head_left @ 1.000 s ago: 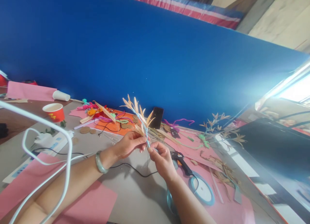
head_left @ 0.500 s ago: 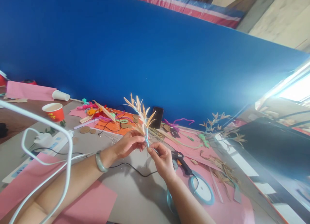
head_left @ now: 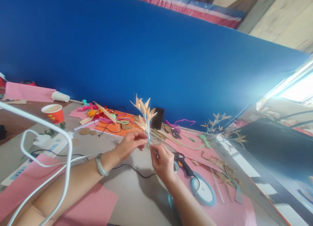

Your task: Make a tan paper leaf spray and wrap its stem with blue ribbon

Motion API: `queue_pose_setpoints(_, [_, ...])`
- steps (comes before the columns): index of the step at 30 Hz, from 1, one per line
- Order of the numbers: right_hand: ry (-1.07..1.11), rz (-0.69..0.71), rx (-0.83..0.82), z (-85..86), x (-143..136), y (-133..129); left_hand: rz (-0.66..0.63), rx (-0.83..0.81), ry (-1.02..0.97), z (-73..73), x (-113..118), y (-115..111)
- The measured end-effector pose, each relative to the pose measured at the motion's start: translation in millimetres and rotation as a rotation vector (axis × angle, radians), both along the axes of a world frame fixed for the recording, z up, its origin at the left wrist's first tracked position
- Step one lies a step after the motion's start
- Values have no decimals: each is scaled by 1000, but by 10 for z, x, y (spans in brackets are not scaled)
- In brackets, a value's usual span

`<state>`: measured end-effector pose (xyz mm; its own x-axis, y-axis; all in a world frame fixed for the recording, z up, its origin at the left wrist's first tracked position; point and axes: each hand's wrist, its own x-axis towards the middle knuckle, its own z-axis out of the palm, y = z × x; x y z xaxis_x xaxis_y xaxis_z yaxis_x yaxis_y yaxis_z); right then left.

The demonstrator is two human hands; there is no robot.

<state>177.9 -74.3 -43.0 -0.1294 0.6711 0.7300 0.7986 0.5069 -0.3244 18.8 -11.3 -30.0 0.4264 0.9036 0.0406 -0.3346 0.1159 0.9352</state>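
Upright in front of me stands an artificial leaf sprig [head_left: 144, 114] with pale orange pointed leaves and a stem wrapped in light blue. My left hand [head_left: 133, 143] pinches the stem just under the leaves, thumb against fingers. Lower down, the fingers of my right hand [head_left: 163, 161] are closed round the stem's bottom end, which they partly hide. A glue gun [head_left: 183, 163] lies just right of my right hand. Beyond it is a spool of light blue ribbon or tape [head_left: 204, 190], partly over pink paper [head_left: 234, 203].
More leaf sprigs [head_left: 216, 124] stand at the right. A dark phone-like slab [head_left: 157, 118] leans on the blue partition [head_left: 146, 56]. At the left are a red paper cup [head_left: 54, 114], a power strip [head_left: 52, 147] and a white cable [head_left: 69, 161] in the foreground. Craft scraps [head_left: 107, 117] lie at the back.
The sprig has turned about its stem and its top now leans less to the left. My right hand's fingers have rolled and curled further in; the left hand has barely moved.
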Motion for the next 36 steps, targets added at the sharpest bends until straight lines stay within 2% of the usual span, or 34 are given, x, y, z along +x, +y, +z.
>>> queue_pose_setpoints(5, [-425, -145, 196, -30, 22, -5, 44, 100, 92, 14, -5, -38])
queue_pose_setpoints(10, [-609, -173, 244, 0, -3, -21, 186, 127, 274, 2, -16, -42])
queue_pose_setpoints(14, [-633, -169, 232, 25, -28, -36, 197, 133, 235, -49, -11, -19])
queue_pose_setpoints(19, [-665, -151, 236, 16, -37, -34, 70, -15, 145, -109, -2, 13])
queue_pose_setpoints(22, [-680, -165, 252, 10, -30, -29, 54, -25, 153, -115, -18, 43])
queue_pose_setpoints(31, [-586, -138, 241, 36, -21, -38, 50, -37, 172, 89, -130, 64])
queue_pose_setpoints(36, [-540, -138, 202, 15, -11, -31, 48, -14, 152, 92, -141, 76])
